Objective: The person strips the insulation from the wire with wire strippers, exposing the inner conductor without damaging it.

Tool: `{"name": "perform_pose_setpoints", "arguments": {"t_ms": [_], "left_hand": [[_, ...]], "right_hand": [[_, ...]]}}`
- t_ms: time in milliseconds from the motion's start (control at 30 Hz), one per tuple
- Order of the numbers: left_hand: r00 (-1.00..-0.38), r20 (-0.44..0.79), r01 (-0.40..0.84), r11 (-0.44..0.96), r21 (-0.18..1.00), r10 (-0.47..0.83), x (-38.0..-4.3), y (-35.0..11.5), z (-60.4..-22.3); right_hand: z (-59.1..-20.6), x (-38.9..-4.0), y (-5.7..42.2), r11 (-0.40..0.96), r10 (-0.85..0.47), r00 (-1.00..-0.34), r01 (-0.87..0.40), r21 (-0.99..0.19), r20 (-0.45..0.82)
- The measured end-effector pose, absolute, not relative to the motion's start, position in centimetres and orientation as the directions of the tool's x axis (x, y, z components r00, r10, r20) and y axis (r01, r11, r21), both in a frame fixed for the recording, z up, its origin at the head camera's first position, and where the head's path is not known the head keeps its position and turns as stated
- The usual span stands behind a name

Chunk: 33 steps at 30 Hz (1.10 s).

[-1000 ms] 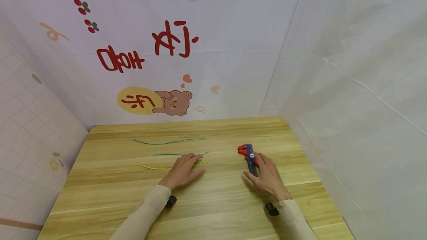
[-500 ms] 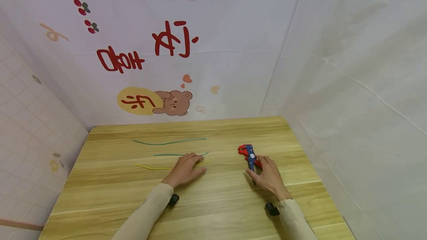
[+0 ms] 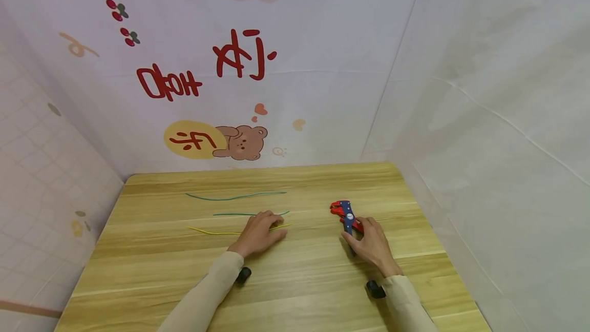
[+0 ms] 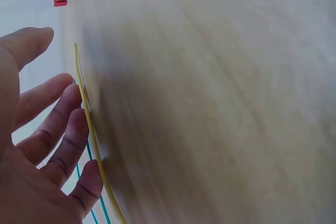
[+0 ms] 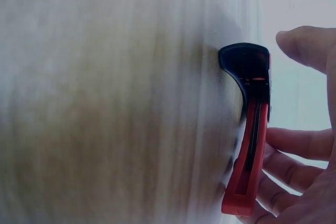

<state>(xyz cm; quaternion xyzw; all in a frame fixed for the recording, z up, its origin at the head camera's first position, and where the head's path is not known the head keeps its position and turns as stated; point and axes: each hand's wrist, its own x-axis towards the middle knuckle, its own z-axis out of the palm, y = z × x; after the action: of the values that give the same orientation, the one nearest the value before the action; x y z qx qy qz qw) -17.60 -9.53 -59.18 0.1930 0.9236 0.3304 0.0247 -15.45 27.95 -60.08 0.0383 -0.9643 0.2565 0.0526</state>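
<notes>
Wide and loose: your right hand [image 3: 372,247] arched around the near end of the red-and-blue tool [image 3: 346,214], thumb to its left, fingers to its right. In the right wrist view your thumb stood apart from the dark handle [image 5: 247,59], while your fingers lay along the far side of the red handle [image 5: 241,198]; could not tell whether they pressed on it. Tool lay on the wooden table [image 3: 304,291], red head pointing left at its far end, handles toward you, round white dial [image 3: 350,216] near its middle.

Your left hand [image 3: 256,234], well to the left of the tool, gripped nothing: fingers lightly bent, thumb spread away. It hid part of the yellow wire [image 3: 212,232], fingertips by the short green wire [image 3: 230,214]. Left wrist view put those fingertips right beside the yellow wire; contact could not be told.

Counted 3 wires left of the tool, roughly side by side: yellow nearest you, about level with the tool's handles; short green level with its middle; long green wire [image 3: 235,199] slightly beyond its red head.

Past the tool rose a pale wall [image 3: 322,117], a bear print [image 3: 246,142] on it to the tool's left. Nearer you than the tool: 2 pale sleeves [image 3: 203,296], 1 black device [image 3: 376,290] at each wrist.
</notes>
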Motion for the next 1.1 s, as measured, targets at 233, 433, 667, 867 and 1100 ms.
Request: {"name": "perform_pose_setpoints", "arguments": {"t_ms": [233, 433, 667, 867, 1100], "left_hand": [[-0.925, 0.099, 0.346, 0.701, 0.624, 0.368, -18.1, -9.2, -59.7], [-0.931, 0.075, 0.320, 0.698, 0.641, 0.358, -18.5, -8.9, -60.0], [-0.934, 0.084, 0.317, 0.698, 0.642, 0.347, -18.5, -8.8, -59.9], [-0.943, 0.082, 0.299, 0.713, 0.634, 0.323, -18.6, -8.6, -59.9], [-0.947, 0.073, 0.286, 0.718, 0.635, 0.313, -18.6, -8.4, -59.9]], "right_hand": [[-60.2, -15.6, 27.9, 0.865, -0.040, -0.994, -0.087, -0.494, 0.103], [-60.2, -15.7, 28.0, 0.870, -0.039, -0.996, -0.072, -0.487, 0.079], [-60.4, -16.0, 27.8, 0.873, -0.029, -0.997, -0.057, -0.484, 0.065], [-60.4, -16.0, 27.6, 0.879, -0.021, -0.998, -0.042, -0.475, 0.051], [-60.5, -16.1, 27.7, 0.883, -0.023, -0.999, -0.039, -0.468, 0.041]]}}
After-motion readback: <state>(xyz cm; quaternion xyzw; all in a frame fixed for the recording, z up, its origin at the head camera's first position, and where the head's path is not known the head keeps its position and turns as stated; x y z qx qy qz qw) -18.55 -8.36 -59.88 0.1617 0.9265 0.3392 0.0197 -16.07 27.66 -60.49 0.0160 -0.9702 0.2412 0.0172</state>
